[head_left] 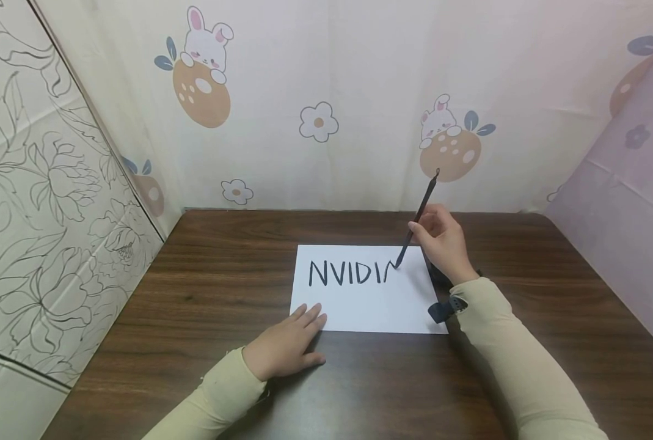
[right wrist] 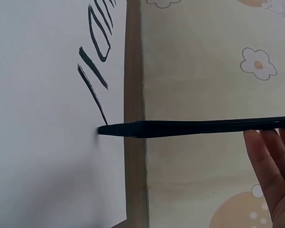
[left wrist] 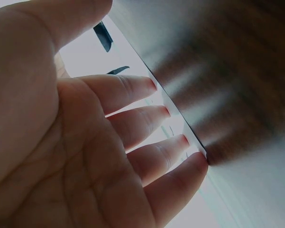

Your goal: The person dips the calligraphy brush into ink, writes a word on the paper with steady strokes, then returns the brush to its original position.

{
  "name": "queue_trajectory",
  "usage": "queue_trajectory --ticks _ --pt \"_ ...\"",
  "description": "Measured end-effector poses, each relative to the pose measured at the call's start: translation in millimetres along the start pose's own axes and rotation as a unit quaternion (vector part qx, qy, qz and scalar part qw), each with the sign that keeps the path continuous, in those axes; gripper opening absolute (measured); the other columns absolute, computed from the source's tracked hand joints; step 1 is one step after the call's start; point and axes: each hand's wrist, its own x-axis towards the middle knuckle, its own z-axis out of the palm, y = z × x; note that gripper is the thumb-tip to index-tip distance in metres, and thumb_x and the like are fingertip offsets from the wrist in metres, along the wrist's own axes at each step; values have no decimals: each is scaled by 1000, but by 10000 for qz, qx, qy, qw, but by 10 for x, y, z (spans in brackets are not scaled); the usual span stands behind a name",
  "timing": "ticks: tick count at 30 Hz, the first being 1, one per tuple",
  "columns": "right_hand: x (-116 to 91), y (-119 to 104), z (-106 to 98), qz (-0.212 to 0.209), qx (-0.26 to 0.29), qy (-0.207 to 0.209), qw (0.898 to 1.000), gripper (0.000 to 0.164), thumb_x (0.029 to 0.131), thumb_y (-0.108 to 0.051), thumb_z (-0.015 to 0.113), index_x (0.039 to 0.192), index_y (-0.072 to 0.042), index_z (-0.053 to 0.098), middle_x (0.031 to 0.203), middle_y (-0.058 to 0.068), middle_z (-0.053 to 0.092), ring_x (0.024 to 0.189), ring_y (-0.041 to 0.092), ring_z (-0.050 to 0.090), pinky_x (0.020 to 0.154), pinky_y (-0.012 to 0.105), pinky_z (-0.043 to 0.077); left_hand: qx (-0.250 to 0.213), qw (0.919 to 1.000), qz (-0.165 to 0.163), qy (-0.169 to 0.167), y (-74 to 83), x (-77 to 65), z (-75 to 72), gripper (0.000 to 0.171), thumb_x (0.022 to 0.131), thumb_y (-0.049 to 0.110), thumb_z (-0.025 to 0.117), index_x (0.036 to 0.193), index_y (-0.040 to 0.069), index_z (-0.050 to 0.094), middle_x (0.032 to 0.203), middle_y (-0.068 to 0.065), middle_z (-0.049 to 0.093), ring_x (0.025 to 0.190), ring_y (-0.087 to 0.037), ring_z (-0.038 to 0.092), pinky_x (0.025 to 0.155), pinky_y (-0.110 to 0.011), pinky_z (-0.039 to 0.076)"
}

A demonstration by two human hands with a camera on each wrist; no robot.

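Note:
A white sheet of paper [head_left: 359,311] lies on the table with dark letters [head_left: 345,273] reading "NVIDI" and an unfinished-looking slanted stroke after them. My right hand [head_left: 441,238] pinches a slim black writing brush [head_left: 417,217], a small loop at its upper end. In the right wrist view the tip of the brush [right wrist: 133,129] touches the paper [right wrist: 42,118] at the top of that slanted stroke. My left hand [head_left: 284,345] rests with fingers spread on the paper's lower left corner. Close up, the left fingers [left wrist: 166,156] look straight, the thumb apart from them.
The dark brown wooden table [head_left: 205,275] meets a pale curtain [head_left: 375,73] printed with rabbits and flowers at the back. A floral-lined panel [head_left: 57,171] stands on the left. A black strap device [head_left: 446,308] sits at my right wrist.

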Motion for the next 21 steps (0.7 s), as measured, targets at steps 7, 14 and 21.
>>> queue_trajectory --ticks 7,14,21 --pt "-36 -33 -48 5 -141 -145 9998 31 94 -22 66 119 -7 54 95 11 65 73 17 69 66 11 53 -18 10000 15 12 -3 1 -1 72 91 44 64 149 8 42 159 -10 33 147 -36 31 115 -49 36" --pt "-55 -60 -91 24 -75 -282 9996 31 93 -20 67 120 -7 55 96 11 64 74 13 68 67 13 54 -6 10000 7 11 -2 0 1 72 91 45 64 149 8 42 159 -10 33 146 -36 31 115 -50 36" --pt "-63 -91 -140 13 -14 -521 9986 31 92 -16 68 119 -6 56 94 12 64 73 19 68 65 15 55 61 10000 1 13 4 2 -2 72 91 45 64 148 8 42 159 -11 34 146 -36 32 115 -49 37"
